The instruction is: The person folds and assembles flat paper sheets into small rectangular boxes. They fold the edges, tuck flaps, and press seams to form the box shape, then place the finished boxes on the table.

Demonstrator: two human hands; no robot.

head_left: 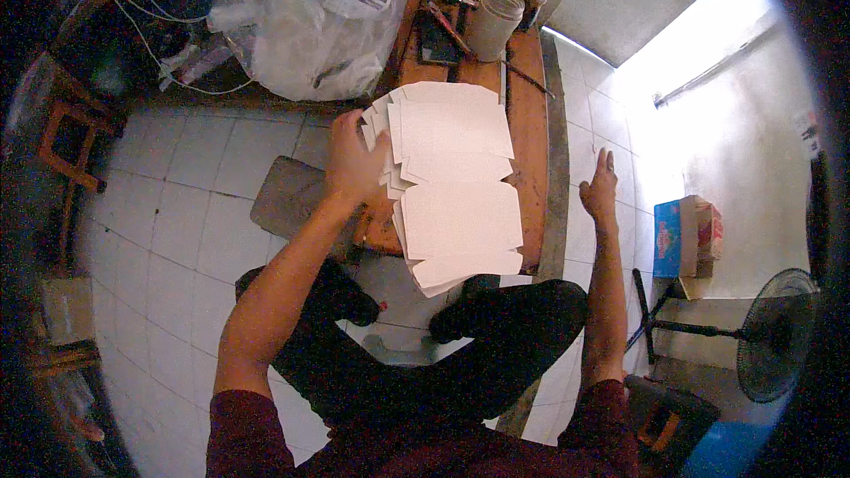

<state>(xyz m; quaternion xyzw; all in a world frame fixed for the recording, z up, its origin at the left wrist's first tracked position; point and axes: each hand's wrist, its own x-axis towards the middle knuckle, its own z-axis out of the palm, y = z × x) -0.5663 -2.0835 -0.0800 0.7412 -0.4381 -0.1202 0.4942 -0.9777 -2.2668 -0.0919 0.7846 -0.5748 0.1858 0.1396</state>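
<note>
Head view: the left hand (354,162) is closed on the left edge of a stack of flat white die-cut cardboard sheets (456,186), thumb over the top sheet and fingers hidden under it. The right hand (601,188) is empty, fingers spread and raised, held well apart from the stack to its right. The stack lies lengthwise on a narrow wooden table (529,106), its near end overhanging the table edge above the person's knees. Risk, as a judgement: the sheets are fanned and stepped along the left and near edges, so a one-sided grip could let lower sheets slide out and drop to the tiled floor (177,212); the unsupported overhang adds to this. The sheets are matte, thin and stiff, with notched flap outlines along both long edges. The tabletop is worn, stained reddish-brown wood. At its far end stand a translucent plastic jar (493,22) and small bottles; a crumpled clear plastic bag (310,18) lies just beside them on the left.
</note>
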